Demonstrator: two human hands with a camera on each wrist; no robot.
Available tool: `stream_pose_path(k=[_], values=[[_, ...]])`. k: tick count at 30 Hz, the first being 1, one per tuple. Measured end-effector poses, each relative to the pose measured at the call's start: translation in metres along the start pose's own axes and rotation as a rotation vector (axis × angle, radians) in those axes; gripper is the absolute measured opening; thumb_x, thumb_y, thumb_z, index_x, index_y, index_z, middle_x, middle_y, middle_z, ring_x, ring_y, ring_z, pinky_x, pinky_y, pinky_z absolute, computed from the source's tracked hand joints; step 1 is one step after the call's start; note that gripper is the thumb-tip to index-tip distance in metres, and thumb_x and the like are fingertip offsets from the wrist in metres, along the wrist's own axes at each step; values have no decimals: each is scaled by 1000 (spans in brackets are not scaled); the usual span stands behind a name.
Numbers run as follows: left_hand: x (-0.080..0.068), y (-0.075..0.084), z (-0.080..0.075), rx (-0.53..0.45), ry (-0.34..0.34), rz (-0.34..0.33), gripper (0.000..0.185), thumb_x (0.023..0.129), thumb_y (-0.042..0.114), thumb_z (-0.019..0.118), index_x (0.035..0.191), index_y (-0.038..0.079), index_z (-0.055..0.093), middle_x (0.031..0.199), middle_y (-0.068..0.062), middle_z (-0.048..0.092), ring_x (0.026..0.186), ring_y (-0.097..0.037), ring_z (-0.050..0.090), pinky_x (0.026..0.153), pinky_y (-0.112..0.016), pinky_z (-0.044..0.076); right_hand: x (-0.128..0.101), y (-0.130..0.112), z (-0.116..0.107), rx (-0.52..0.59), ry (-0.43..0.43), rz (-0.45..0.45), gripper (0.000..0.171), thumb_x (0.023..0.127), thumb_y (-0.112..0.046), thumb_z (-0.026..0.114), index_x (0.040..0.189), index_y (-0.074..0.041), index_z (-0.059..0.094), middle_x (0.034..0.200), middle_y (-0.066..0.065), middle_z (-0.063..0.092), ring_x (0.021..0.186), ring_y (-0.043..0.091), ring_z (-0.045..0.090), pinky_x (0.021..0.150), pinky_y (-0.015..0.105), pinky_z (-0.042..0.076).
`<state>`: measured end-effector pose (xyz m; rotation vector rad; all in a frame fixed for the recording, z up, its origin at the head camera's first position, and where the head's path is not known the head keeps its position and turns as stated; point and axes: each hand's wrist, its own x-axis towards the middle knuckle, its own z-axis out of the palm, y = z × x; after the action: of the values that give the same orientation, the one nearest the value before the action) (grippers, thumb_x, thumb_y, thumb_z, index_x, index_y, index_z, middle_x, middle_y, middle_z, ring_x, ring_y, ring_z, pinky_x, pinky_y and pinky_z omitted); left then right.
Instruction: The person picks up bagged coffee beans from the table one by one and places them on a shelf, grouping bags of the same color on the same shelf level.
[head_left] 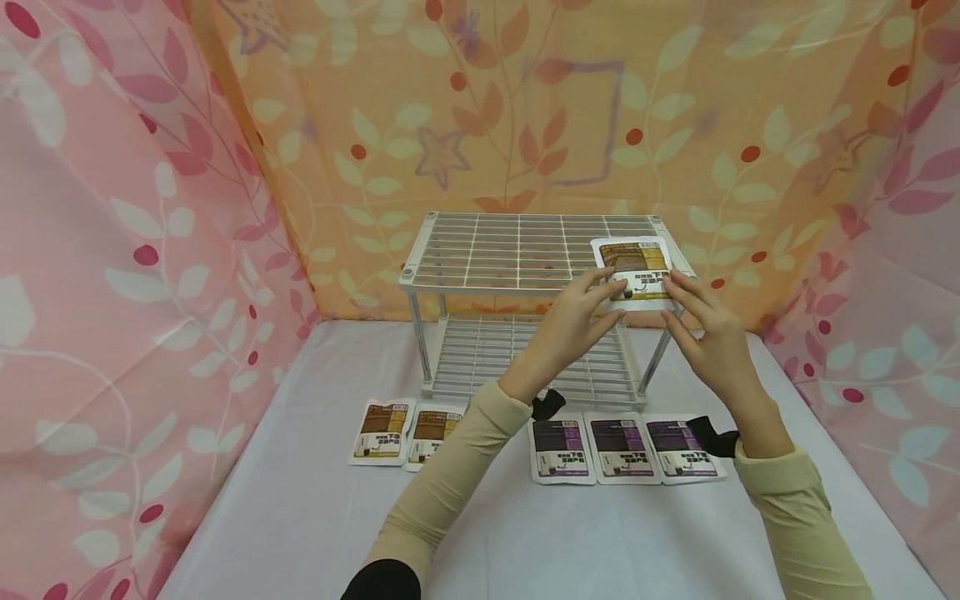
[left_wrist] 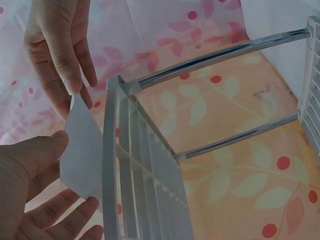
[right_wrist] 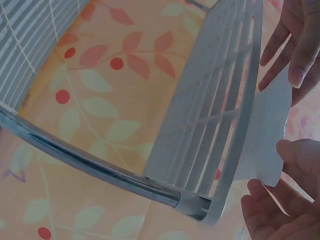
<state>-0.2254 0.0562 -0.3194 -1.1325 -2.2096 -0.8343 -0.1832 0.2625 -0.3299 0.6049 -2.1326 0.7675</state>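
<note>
Backdrop: floral cloth walls (head_left: 112,250), pink on both sides, orange at the back.

Bench (head_left: 300,517) has a white cover. White two-tier wire rack (head_left: 517,250) stands at the bench's far edge, centred, chrome legs, both shelves gridded.

Two sleeves in beige; left forearm (head_left: 450,475) crosses the bench from the near edge toward the rack.

Left hand (head_left: 577,321) and right hand (head_left: 708,333) meet at the rack's top shelf, front right corner. Both hold one brown pouch (head_left: 636,271): left-hand fingers (left_wrist: 30,165) curled on its left edge, thumb above and fingers below; right-hand fingers (right_wrist: 300,45) pinch its right edge. Pouch sits at the shelf's front rim, label up and facing the person, overhanging the rim toward the hands. Wrist views show its plain white back just outside the rack's edge wire; cannot tell if it fully rests on the grid.

On the bench, in a row before the rack's foot:
- two brown pouches (head_left: 382,429), left part, side by side, the right one partly under the left forearm
- three purple pouches (head_left: 622,450), right part, edges touching or nearly so

Black wrist straps (head_left: 712,435) show at both cuffs.
</note>
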Motion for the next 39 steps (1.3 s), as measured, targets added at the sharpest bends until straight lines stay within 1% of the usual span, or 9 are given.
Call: stream_pose_path(k=[13,16,19,21,24,28,31,35,39], values=[[19,-6,10,121,-60,-54,37,92,26,58,126,11,57,135,-11,49,117,-21,53,100,-28,42,12,20,3,-23,-15,24,42,80,4,68,121,2,60,128,18,55,118,39,51,101,13,31],[24,-7,11,153,-80,-56,37,93,28,56,127,13,56,135,-10,49,117,-21,53,103,-31,39,15,24,2,-36,-25,39,40,80,3,67,120,3,60,127,19,55,116,40,51,103,28,38],[30,-7,11,178,-95,-66,37,94,28,55,127,13,56,134,-10,50,116,-21,53,102,-30,40,19,27,1,-47,-38,50,39,82,1,66,121,3,59,127,20,56,115,41,51,98,48,40],[33,-6,11,183,-114,-83,37,94,28,54,128,13,56,134,-9,50,116,-21,53,100,-28,41,22,28,1,-50,-47,56,39,83,0,65,121,3,59,127,20,56,115,42,52,94,54,40],[38,-6,10,186,-140,-105,37,94,29,53,128,14,56,134,-8,51,115,-20,55,101,-29,41,25,29,0,-45,-62,64,38,83,1,64,121,4,58,126,20,56,114,43,51,92,54,40],[44,-8,12,195,-161,-118,37,94,29,53,128,14,56,133,-7,51,114,-19,55,102,-29,40,28,32,0,-51,-78,80,38,84,0,64,122,3,58,128,19,55,115,41,51,93,49,43],[46,-9,14,215,-172,-123,37,95,30,53,128,15,56,133,-6,52,114,-18,55,101,-27,41,29,34,0,-60,-97,98,38,86,-2,62,123,2,57,129,18,54,114,40,53,91,21,44],[49,-9,14,238,-208,-143,38,95,32,51,130,17,54,134,-5,50,116,-18,54,103,-29,39,29,37,0,-54,-109,102,37,87,-3,60,123,4,57,128,20,54,112,41,53,79,-3,28],[52,-8,13,245,-241,-172,39,96,33,50,132,18,52,136,-4,48,118,-20,52,105,-29,37,30,38,0,-62,-122,99,35,88,-4,60,122,5,57,128,21,54,113,41,53,81,-1,30]])
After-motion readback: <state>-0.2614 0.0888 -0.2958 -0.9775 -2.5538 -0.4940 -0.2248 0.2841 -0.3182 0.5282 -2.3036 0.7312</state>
